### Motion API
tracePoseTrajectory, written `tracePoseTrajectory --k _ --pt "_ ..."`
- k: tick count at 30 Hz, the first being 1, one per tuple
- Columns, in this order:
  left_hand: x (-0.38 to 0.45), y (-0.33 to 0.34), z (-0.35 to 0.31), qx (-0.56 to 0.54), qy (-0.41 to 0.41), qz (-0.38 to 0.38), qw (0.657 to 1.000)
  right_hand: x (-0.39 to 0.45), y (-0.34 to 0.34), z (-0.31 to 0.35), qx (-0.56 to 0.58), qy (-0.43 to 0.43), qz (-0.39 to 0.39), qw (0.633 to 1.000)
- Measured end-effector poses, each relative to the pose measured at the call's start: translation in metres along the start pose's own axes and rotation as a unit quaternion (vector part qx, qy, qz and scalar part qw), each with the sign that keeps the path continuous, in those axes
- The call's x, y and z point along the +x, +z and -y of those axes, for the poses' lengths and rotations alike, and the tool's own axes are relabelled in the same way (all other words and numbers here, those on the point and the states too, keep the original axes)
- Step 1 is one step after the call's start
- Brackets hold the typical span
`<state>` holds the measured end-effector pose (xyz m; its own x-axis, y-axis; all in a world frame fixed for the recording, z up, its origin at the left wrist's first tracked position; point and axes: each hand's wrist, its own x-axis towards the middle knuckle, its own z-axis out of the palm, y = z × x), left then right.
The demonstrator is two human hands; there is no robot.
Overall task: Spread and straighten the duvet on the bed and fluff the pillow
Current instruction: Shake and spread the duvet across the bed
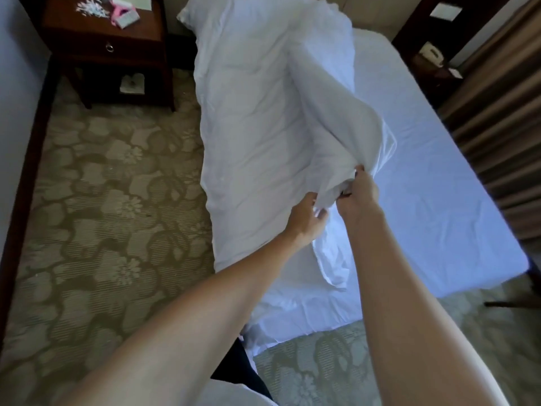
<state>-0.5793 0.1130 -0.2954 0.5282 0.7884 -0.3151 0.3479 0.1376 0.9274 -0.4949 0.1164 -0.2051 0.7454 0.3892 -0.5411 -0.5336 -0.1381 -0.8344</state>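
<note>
I am gripping the bunched duvet (263,112) edge with my right hand (355,194) and left hand (306,218), both clamped. It is lying folded beyond my hands, leaving the bed (439,171) bare to their right; spreading and pillow-fluffing remain.

We see our two forearms bare to the elbow, no sleeves, no watch or rings on our left hand (306,219) or right hand (358,197).
</note>
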Motion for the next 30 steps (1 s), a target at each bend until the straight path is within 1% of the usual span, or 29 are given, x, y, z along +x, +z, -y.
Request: tracePoseTrajectory --k 2,3,5,9,11,13,17,21,24,27,29,30 --pt "-0.004 0.009 -0.012 0.004 0.054 0.040 0.998 -0.002 -0.016 0.003 -0.006 0.016 -0.012 1.000" --pt "-0.003 0.015 -0.013 0.007 0.058 0.036 0.998 -0.003 -0.023 0.004 -0.005 0.027 -0.017 0.999" --pt "0.003 0.026 -0.015 0.015 0.039 -0.014 0.999 -0.005 -0.033 0.007 0.009 0.037 -0.013 0.999" --pt "0.007 0.045 -0.034 0.047 0.078 -0.088 0.992 -0.003 -0.058 0.019 0.056 0.026 0.010 0.998" --pt "0.004 0.058 -0.045 0.033 0.073 -0.139 0.987 0.002 -0.077 0.027 0.058 0.015 0.005 0.998" --pt "0.005 0.078 -0.057 0.037 0.072 -0.169 0.982 0.010 -0.099 0.037 0.051 0.011 -0.002 0.999" --pt "0.004 0.137 -0.076 0.031 0.111 -0.142 0.983 0.039 -0.154 0.061 0.030 0.007 0.005 1.000" --pt "-0.004 0.205 -0.090 0.080 0.104 -0.115 0.985 0.077 -0.222 0.090 0.013 0.026 0.006 1.000" --pt "-0.004 0.256 -0.099 0.118 0.085 -0.082 0.986 0.105 -0.271 0.109 0.011 0.051 0.001 0.999" --pt "0.001 0.300 -0.114 0.130 0.038 -0.058 0.989 0.130 -0.312 0.128 0.024 0.070 0.003 0.997" --pt "0.007 0.325 -0.121 0.131 -0.006 -0.076 0.989 0.147 -0.331 0.145 0.046 0.082 0.006 0.996" --pt "0.010 0.336 -0.122 0.156 -0.021 -0.092 0.983 0.157 -0.339 0.154 0.065 0.084 0.008 0.994"
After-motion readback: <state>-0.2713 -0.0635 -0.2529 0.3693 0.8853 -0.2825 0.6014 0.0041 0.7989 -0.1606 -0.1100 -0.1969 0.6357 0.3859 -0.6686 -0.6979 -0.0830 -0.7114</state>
